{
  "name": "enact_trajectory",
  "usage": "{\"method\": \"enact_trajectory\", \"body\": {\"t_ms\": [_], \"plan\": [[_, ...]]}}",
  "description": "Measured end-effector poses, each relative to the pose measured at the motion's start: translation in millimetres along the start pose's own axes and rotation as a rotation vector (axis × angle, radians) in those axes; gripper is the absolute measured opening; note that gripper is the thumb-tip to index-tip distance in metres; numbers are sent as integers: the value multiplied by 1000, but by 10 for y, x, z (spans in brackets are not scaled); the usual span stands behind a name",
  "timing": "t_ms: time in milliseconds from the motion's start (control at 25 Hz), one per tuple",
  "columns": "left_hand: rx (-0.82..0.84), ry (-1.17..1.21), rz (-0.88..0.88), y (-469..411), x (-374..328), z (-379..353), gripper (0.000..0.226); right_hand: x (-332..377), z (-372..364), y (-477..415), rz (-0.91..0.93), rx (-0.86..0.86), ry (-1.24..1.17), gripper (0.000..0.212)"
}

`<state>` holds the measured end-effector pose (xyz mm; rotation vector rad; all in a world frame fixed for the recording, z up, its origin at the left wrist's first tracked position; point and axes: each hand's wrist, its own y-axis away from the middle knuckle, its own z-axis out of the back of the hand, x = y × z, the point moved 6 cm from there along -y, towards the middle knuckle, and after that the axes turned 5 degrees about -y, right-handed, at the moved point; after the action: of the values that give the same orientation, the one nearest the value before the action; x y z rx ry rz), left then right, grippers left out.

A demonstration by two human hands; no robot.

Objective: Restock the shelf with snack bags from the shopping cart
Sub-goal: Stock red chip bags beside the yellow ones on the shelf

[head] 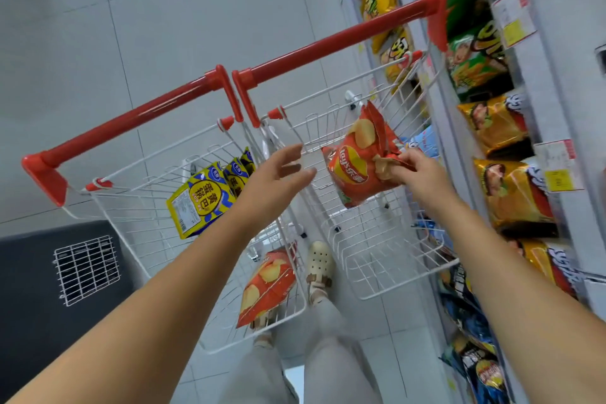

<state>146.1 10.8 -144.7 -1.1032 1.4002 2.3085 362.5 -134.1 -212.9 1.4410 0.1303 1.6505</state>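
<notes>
Now holds a red chip bag (357, 174) above the shopping cart (387, 259).
Pinches its edge with the right hand (418, 170); spreads the fingers of the left hand (278, 180) just beside the bag, over the cart, gripping nothing.

A red chip bag (357, 170) hangs tilted over the right wire cart (328, 43), pinched at its edge by the right hand (414, 166). Another red bag (267, 285) lies in the left cart (131, 118) near upright yellow-blue packets (200, 197). The bag-filled shelf (557, 43) stands just beside.
</notes>
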Motion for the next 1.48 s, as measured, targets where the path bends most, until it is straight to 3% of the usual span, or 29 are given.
{"method": "enact_trajectory", "body": {"t_ms": [120, 200, 320, 400, 480, 520, 600, 680, 800, 1040, 1280, 1360, 1480], "plan": [[179, -196, -8, -4, -279, -157, 105, 461, 379, 362, -8, 223, -233, 22], [306, -256, -44, -33, -468, -246, 120, 666, 459, 450, -60, 366, -428, 14], [494, -174, -1, -38, -618, -323, 84, 810, 324, 431, -140, 531, -576, 5], [475, -40, 76, -57, -519, -275, 62, 713, 147, 306, -170, 556, -613, 7], [340, 54, 146, -64, -256, -141, 59, 430, 6, 54, -211, 396, -617, 14], [267, 96, 176, -47, -102, -68, 63, 212, 9, -126, -210, 215, -508, 20], [149, 153, 244, 9, 224, 56, 71, -147, 111, -416, -160, -155, -70, 29], [79, 186, 296, 83, 459, 132, 77, -433, 43, -641, -160, -212, 235, 47], [52, 275, 318, 148, 662, 138, 78, -804, -142, -864, -280, -193, 328, 77], [-10, 359, 324, 316, 799, 199, 76, -570, -13, -612, -159, -394, 178, 33], [-12, 418, 236, 662, 620, 233, 83, -251, 537, 422, -73, -327, -436, 20], [-9, 428, 195, 827, 559, 266, 80, -162, 711, 831, -48, -321, -593, 25], [44, 438, 107, 1210, 401, 279, 86, 53, 867, 1638, 20, -324, -696, 64]]}}
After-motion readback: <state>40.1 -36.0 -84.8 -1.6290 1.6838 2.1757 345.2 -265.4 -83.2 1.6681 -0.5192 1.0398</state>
